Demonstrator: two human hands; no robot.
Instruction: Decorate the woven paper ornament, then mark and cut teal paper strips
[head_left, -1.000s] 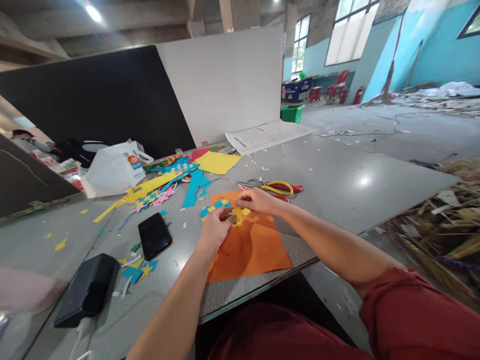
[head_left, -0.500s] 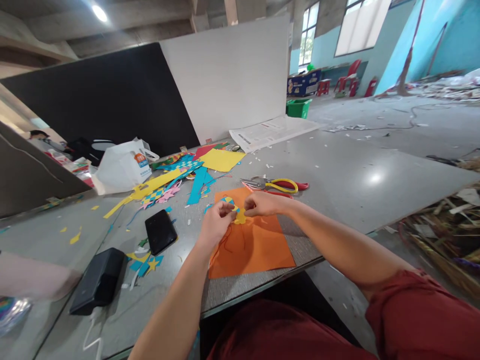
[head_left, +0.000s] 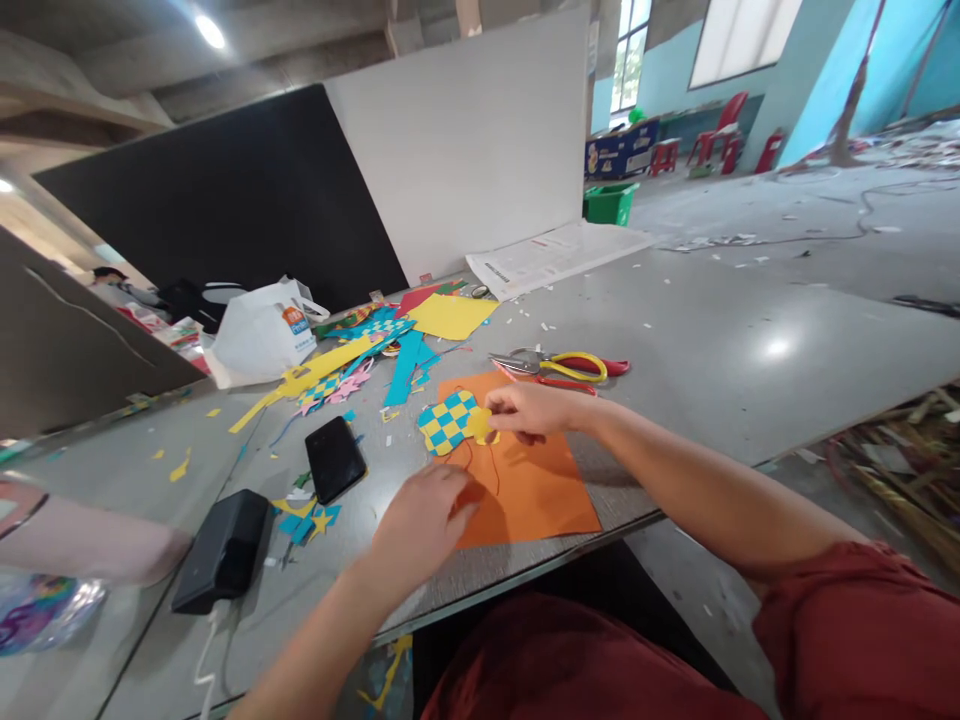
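Note:
My right hand (head_left: 523, 408) pinches the edge of a small yellow paper cutout (head_left: 478, 424). Beside it and partly under it lies a blue-and-yellow checkered paper piece (head_left: 448, 426) with a wavy outline. Both are at the upper left of an orange paper sheet (head_left: 540, 500). Thin red thread (head_left: 495, 472) trails from the cutouts over the sheet. Nearer to me, my left hand (head_left: 429, 515) hovers by the sheet's left edge, slightly blurred, thumb apart from the fingers and nothing in it.
Yellow-handled scissors (head_left: 581, 364) and red-handled ones lie behind the sheet. To the left are a phone (head_left: 335, 460), a black block (head_left: 225, 550) with a white cable, star cutouts (head_left: 322, 520) and a pink bottle (head_left: 112, 540). Coloured paper scraps (head_left: 409, 365) and a white bag (head_left: 259, 338) sit further back.
My left hand has let go of the checkered piece and drawn back toward me, uncovering it. My right hand stays at the yellow cutout. The view has shifted slightly.

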